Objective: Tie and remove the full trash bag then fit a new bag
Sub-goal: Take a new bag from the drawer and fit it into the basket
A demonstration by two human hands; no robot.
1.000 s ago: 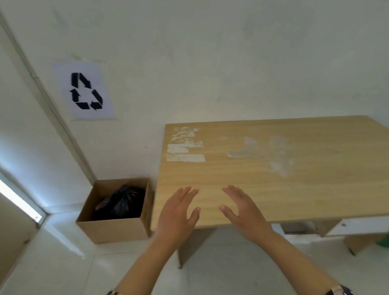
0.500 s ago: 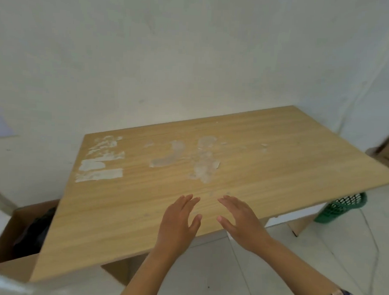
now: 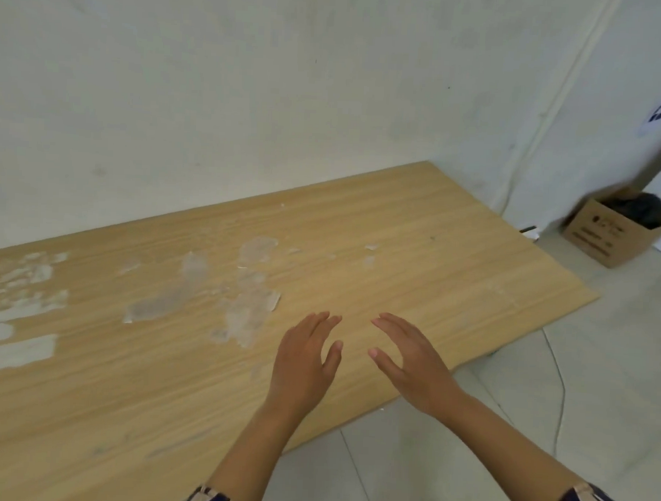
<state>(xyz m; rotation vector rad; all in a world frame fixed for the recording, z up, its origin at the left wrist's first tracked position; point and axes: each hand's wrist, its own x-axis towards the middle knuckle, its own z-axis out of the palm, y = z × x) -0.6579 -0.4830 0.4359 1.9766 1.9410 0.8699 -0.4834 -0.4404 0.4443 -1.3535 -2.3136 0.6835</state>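
left hand (image 3: 304, 366): fingers straight, close together, holding nothing, over wooden surface (image 3: 416, 254) | right hand (image 3: 411, 361): same, thumb apart | black trash bag (image 3: 641, 211): inside cardboard box (image 3: 610, 236) on floor, far right, well apart from both hands

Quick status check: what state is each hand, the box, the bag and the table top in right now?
Left hand: open, fingers straight, holding nothing.
Right hand: open, fingers straight, holding nothing.
Cardboard box: upright on the floor, top open.
Black trash bag: in the box, not yet removed.
Table: top patchy with worn white marks.
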